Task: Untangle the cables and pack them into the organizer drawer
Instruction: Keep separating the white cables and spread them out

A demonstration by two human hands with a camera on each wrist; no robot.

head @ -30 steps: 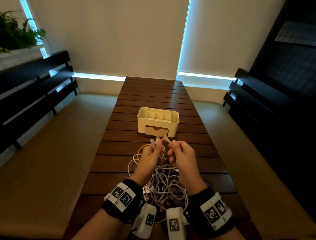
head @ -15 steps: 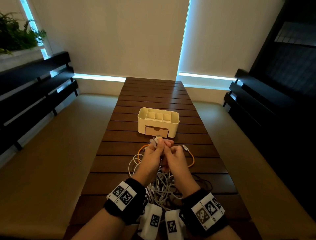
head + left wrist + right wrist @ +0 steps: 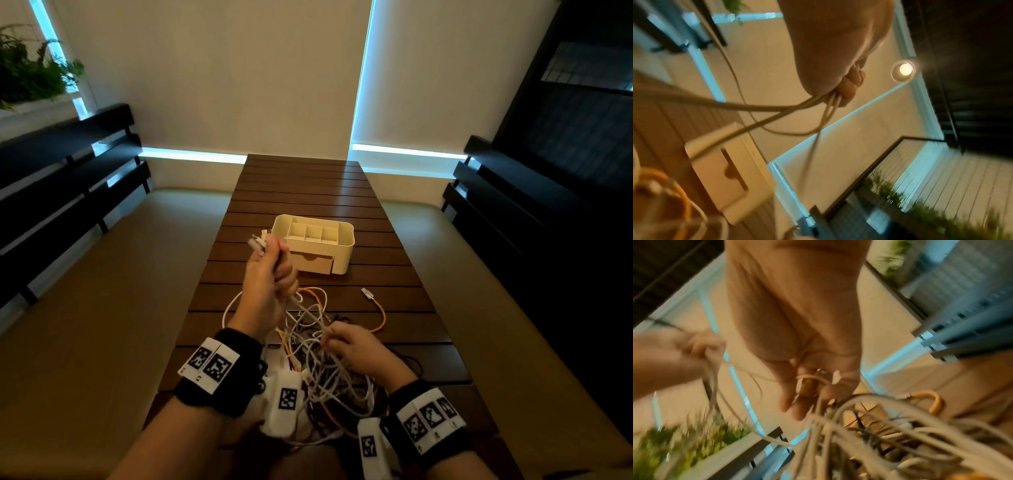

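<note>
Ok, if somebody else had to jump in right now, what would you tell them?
Left hand: raised, gripping a bunch of white cable ends.
Right hand: low in the cable tangle, white strands looped round its fingers.
Orange cable: lies loose on the table, plug end free.
Organizer: beyond the tangle, drawer shut, top compartments look empty.
Done: nothing packed.
Left: separate the cables, open the drawer, pack them in.

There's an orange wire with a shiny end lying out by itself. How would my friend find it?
Start at the cream organizer box in the middle of the long wooden table. Just in front of it, toward its right side, a metal plug lies on the slats, ending the orange cable. It curves back into the tangle, which is mostly white.
</note>
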